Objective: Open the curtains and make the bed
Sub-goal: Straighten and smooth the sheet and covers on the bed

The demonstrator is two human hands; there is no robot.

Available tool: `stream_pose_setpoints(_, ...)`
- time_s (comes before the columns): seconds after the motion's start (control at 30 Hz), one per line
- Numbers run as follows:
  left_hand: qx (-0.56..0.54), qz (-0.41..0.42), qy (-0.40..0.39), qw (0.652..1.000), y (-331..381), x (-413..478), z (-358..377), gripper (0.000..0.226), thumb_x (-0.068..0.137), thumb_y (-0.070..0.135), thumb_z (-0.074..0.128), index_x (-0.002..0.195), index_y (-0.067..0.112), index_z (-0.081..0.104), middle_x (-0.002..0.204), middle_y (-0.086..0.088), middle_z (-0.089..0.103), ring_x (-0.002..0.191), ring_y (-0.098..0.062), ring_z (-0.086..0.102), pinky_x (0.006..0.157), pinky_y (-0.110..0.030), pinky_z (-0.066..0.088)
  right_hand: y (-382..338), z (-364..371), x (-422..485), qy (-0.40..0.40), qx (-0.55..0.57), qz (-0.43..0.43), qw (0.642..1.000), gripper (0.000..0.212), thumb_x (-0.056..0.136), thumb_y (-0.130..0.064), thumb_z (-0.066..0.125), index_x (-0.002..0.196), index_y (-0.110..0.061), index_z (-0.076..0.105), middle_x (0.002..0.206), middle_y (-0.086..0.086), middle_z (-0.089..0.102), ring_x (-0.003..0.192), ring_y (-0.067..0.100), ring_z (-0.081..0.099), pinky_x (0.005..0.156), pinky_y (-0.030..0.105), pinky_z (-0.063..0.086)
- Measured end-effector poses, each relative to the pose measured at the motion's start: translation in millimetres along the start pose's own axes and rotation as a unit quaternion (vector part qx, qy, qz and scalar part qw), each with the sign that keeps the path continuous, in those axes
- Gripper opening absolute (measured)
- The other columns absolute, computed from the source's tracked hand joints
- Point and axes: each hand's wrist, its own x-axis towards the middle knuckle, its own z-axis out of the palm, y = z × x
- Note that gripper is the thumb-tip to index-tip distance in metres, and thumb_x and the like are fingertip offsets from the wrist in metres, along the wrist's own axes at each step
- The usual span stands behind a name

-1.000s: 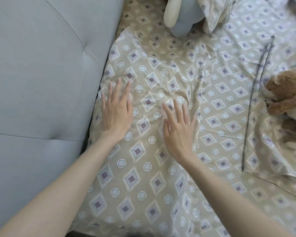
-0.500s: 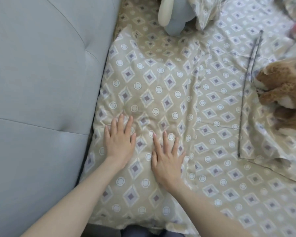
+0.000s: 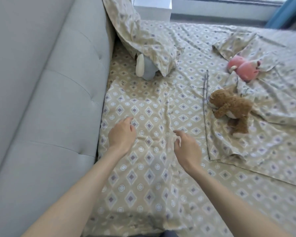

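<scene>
A beige pillow (image 3: 143,168) with a diamond pattern lies flat beside the grey padded headboard (image 3: 46,100). My left hand (image 3: 122,134) hovers over its upper part, fingers loosely curled and holding nothing. My right hand (image 3: 186,147) hangs over the pillow's right edge, fingers relaxed and holding nothing. A second pillow (image 3: 143,35) leans against the headboard farther back. The rumpled patterned duvet (image 3: 263,147) covers the right side of the bed, its folded edge near my right hand.
A grey and cream plush toy (image 3: 145,69) pokes out from under the far pillow. A brown plush (image 3: 232,108) and a pink plush (image 3: 243,68) lie on the duvet. A white nightstand (image 3: 152,6) and a blue curtain (image 3: 287,14) stand at the back.
Both hands have lifted off the pillow, and their fingers went from flat to loosely curled. The view has tilted up and shows more of the bed.
</scene>
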Motion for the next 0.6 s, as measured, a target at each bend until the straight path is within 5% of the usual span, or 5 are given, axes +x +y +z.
stream_pose_setpoints(0.3,-0.058,0.101,0.02,0.993,120,-31,-51,0.043,0.097,0.022,0.036,0.139,0.026,0.043,0.135,0.004,0.052,0.116,-0.019,0.054,0.086,-0.034,0.046,23,-134,-5,0.095,-0.004,0.013,0.995,0.031,0.095,-0.015,0.044,0.123,-0.023,0.057,0.117,-0.004,0.065,0.104,0.017,0.059,0.073,0.032,0.05)
stream_pose_setpoints(0.6,-0.031,0.129,-0.039,0.99,207,-78,1,0.046,0.096,0.022,0.036,0.141,0.028,0.039,0.141,0.001,0.046,0.111,-0.02,0.056,0.075,-0.032,0.048,116,-194,-16,0.051,-0.122,-0.03,0.991,0.031,0.096,-0.018,0.041,0.123,-0.02,0.056,0.111,0.0,0.064,0.099,0.023,0.056,0.068,0.032,0.044)
